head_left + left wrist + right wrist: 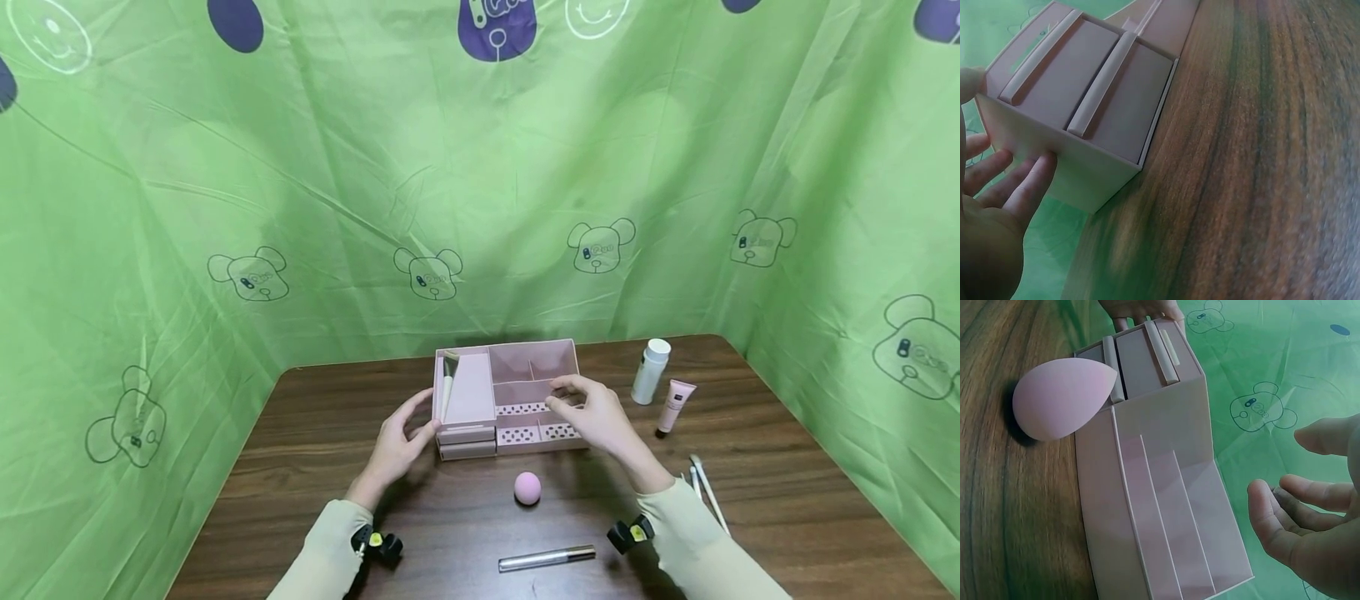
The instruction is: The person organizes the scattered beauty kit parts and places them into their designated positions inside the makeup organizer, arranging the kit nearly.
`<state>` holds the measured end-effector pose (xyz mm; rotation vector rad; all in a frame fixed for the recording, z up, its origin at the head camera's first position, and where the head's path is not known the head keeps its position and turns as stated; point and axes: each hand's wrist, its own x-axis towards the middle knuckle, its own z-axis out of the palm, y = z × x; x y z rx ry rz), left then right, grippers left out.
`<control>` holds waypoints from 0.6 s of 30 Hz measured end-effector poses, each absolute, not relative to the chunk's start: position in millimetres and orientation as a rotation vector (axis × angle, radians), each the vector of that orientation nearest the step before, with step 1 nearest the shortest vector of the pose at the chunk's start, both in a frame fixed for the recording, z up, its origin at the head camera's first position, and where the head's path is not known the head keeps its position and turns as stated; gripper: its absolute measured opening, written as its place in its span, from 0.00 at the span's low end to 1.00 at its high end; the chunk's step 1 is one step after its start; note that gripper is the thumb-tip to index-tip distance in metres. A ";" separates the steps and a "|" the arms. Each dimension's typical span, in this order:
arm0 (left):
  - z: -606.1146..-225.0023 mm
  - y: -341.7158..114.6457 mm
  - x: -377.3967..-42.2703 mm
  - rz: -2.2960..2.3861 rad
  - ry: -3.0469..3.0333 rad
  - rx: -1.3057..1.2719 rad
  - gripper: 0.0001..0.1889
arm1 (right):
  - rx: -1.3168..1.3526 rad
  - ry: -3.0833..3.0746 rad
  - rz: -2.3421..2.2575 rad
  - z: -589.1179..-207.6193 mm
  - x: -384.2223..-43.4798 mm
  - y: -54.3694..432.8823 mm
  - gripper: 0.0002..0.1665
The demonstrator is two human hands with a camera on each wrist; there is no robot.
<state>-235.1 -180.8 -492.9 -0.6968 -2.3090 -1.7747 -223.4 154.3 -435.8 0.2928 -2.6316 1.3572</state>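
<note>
A pink desktop organizer (pixel 472 387) stands on the table, with two drawers (pixel 1082 72) at its left front and divided compartments on its right. My left hand (pixel 395 443) rests its fingertips against the organizer's left side wall, the thumb near the top front corner. Over the right-hand compartments hovers my right hand (pixel 596 417), fingers loosely bent and nothing between them, as the right wrist view also shows. A brush with a pale handle (pixel 447 392) lies in the organizer's top left tray. In front of the organizer sits a pink teardrop makeup sponge (pixel 1063 399).
A silver tube (pixel 547 558) lies near the table's front. To the right stand a white bottle (pixel 650 372) and a pink squeeze tube (pixel 674 407). Thin white-handled brushes (pixel 711 497) lie beside the right forearm. Green printed cloth (pixel 480 192) hangs behind the wooden table (pixel 300 467).
</note>
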 end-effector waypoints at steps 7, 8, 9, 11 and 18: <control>-493.5 -181.2 -234.7 -1.799 -2.322 -0.677 0.28 | 0.303 -2.626 1.343 -438.6 -219.8 161.6 0.16; -493.5 -181.4 -234.8 -1.790 -2.325 -0.679 0.29 | 0.304 -2.624 1.340 -438.7 -219.1 162.7 0.16; -493.6 -181.6 -235.0 -1.784 -2.327 -0.682 0.29 | 0.303 -2.622 1.339 -439.0 -218.3 163.8 0.16; -493.8 -182.0 -235.5 -1.784 -2.327 -0.686 0.29 | 0.303 -2.624 1.325 -439.5 -217.4 166.1 0.15; -493.0 -182.7 -236.7 -1.783 -2.320 -0.694 0.28 | 0.291 -2.638 1.295 -440.0 -213.5 174.2 0.14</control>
